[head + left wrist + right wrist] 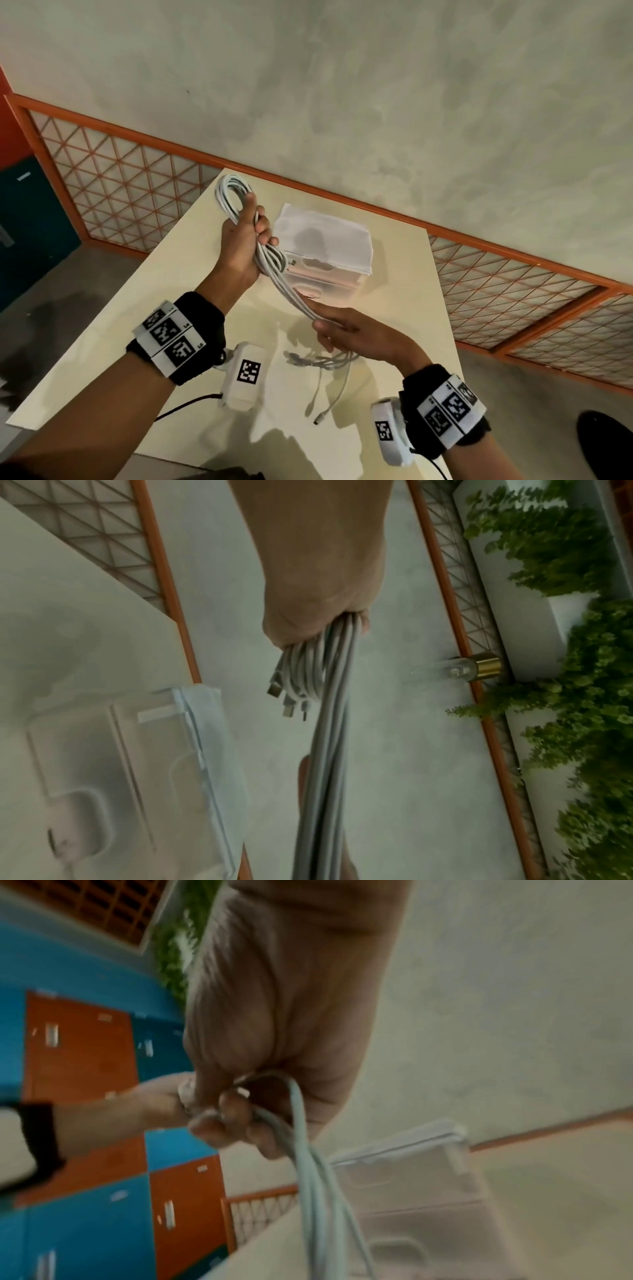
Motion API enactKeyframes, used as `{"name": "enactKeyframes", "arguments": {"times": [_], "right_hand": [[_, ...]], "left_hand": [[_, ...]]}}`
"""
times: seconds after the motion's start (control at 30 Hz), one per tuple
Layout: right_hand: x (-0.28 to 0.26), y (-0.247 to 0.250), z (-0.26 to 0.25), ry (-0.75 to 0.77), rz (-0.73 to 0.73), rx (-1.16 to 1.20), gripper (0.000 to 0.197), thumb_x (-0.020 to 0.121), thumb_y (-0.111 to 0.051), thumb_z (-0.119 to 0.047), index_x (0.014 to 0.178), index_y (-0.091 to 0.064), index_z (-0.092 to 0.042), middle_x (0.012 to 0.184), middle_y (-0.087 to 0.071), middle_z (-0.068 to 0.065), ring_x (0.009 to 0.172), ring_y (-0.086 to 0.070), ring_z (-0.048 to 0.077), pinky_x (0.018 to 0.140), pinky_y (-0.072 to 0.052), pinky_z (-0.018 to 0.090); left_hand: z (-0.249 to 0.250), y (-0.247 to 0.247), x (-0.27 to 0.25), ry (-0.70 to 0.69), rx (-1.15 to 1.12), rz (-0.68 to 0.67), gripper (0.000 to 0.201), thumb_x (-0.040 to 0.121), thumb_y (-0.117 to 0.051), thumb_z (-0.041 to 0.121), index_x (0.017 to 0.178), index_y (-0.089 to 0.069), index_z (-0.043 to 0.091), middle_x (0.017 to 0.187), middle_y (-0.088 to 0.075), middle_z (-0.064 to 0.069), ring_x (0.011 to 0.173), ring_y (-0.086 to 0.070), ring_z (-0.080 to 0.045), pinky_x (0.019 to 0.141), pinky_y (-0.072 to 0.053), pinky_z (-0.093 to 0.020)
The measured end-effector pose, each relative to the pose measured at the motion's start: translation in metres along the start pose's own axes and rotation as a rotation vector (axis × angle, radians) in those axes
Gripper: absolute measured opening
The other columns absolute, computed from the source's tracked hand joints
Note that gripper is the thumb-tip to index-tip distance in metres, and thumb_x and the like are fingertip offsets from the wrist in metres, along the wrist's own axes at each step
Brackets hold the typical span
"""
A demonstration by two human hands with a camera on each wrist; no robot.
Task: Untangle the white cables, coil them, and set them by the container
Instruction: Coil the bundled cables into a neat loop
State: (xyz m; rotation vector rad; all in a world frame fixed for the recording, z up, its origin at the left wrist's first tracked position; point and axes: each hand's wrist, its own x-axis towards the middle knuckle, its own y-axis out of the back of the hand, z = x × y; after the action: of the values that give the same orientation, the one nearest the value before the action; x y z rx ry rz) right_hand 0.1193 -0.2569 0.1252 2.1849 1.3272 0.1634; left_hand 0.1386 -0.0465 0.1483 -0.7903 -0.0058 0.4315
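Note:
My left hand is raised over the table and grips a coil of white cables, whose loops stick up above the fist. From the fist a bundle of strands slants down to my right hand, whose fingers curl round them. Past that hand the loose ends trail onto the table with their plugs lying flat. The left wrist view shows several plugs hanging below the left hand. A translucent lidded container stands just behind the cables.
The cream table is small, with its far edge against a wall rail of orange lattice. Blue and orange lockers stand to the left. A dark round object is on the floor at the lower right.

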Motion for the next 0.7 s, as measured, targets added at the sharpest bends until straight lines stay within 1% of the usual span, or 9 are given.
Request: {"name": "enactKeyframes", "arguments": {"times": [0.07,0.13,0.2,0.23,0.3,0.33,0.5,0.63,0.7], "right_hand": [[-0.002,0.003,0.004,-0.026,0.041,-0.062,0.044,0.101,-0.041,-0.025,0.142,-0.035,-0.039,0.075,-0.057,-0.024,0.069,-0.046,-0.003,0.072,-0.039,0.012],[-0.002,0.003,0.0,-0.019,0.061,-0.155,0.042,0.101,-0.043,-0.023,0.141,-0.039,-0.035,0.115,-0.057,-0.039,0.103,-0.053,-0.015,0.094,-0.039,0.012],[-0.001,0.005,-0.005,0.017,0.094,-0.249,0.041,0.1,-0.044,-0.023,0.14,-0.043,-0.032,0.129,-0.057,-0.025,0.118,-0.048,-0.013,0.102,-0.036,0.014],[-0.001,0.006,-0.009,0.029,0.108,-0.304,0.04,0.1,-0.045,-0.023,0.138,-0.045,-0.033,0.115,-0.064,-0.023,0.105,-0.054,-0.013,0.094,-0.04,0.014],[0.001,0.01,-0.017,0.04,0.157,-0.388,0.036,0.098,-0.048,-0.023,0.132,-0.053,-0.035,0.078,-0.058,-0.015,0.074,-0.054,0.001,0.074,-0.042,0.019],[0.003,0.013,-0.021,0.048,0.198,-0.39,0.034,0.096,-0.052,-0.021,0.127,-0.058,-0.033,0.073,-0.057,-0.011,0.069,-0.054,0.006,0.07,-0.044,0.022],[0.005,0.029,-0.046,0.106,0.446,-0.325,0.015,0.084,-0.069,-0.015,0.097,-0.076,-0.015,0.087,-0.076,0.0,0.08,-0.068,0.008,0.074,-0.05,0.018],[0.011,0.031,-0.06,0.085,0.439,-0.339,0.007,0.079,-0.074,-0.011,0.085,-0.071,-0.009,0.078,-0.074,0.001,0.069,-0.068,0.01,0.063,-0.051,0.02],[0.014,0.033,-0.064,0.098,0.497,-0.302,0.017,0.074,-0.078,-0.011,0.077,-0.062,-0.007,0.072,-0.069,0.0,0.061,-0.064,0.014,0.056,-0.049,0.023]], "left_hand": [[-0.002,0.003,0.001,0.044,-0.019,-0.015,0.037,0.095,-0.049,0.039,0.065,-0.046,0.018,0.037,-0.037,0.01,0.031,-0.034,-0.003,0.038,-0.036,-0.016],[-0.004,0.004,0.0,0.092,-0.024,-0.032,0.037,0.095,-0.048,0.039,0.064,-0.046,0.018,0.037,-0.037,0.01,0.03,-0.034,-0.004,0.038,-0.037,-0.015],[-0.005,0.003,0.0,0.117,0.002,-0.051,0.037,0.094,-0.049,0.039,0.063,-0.045,0.019,0.036,-0.036,0.01,0.029,-0.033,-0.004,0.038,-0.037,-0.015],[-0.006,0.002,-0.001,0.113,0.043,-0.06,0.037,0.094,-0.05,0.039,0.063,-0.046,0.019,0.036,-0.035,0.009,0.029,-0.032,-0.004,0.038,-0.037,-0.016],[-0.009,0.001,-0.004,0.086,0.152,-0.096,0.037,0.093,-0.051,0.04,0.063,-0.047,0.019,0.037,-0.034,0.009,0.03,-0.03,-0.003,0.039,-0.038,-0.017],[-0.011,0.0,-0.006,0.073,0.213,-0.125,0.037,0.093,-0.052,0.04,0.064,-0.048,0.019,0.038,-0.033,0.009,0.031,-0.029,-0.003,0.039,-0.038,-0.018],[-0.017,-0.004,-0.018,0.099,0.458,-0.28,0.037,0.093,-0.051,0.04,0.065,-0.048,0.016,0.041,-0.032,0.009,0.034,-0.029,-0.007,0.041,-0.037,-0.02],[-0.012,-0.008,-0.023,0.142,0.547,-0.383,0.037,0.093,-0.051,0.04,0.066,-0.048,0.016,0.043,-0.033,0.008,0.036,-0.03,-0.008,0.044,-0.039,-0.021],[-0.009,-0.01,-0.026,0.133,0.58,-0.411,0.039,0.093,-0.051,0.041,0.064,-0.049,0.016,0.044,-0.037,0.007,0.038,-0.037,-0.01,0.046,-0.041,-0.023]]}}
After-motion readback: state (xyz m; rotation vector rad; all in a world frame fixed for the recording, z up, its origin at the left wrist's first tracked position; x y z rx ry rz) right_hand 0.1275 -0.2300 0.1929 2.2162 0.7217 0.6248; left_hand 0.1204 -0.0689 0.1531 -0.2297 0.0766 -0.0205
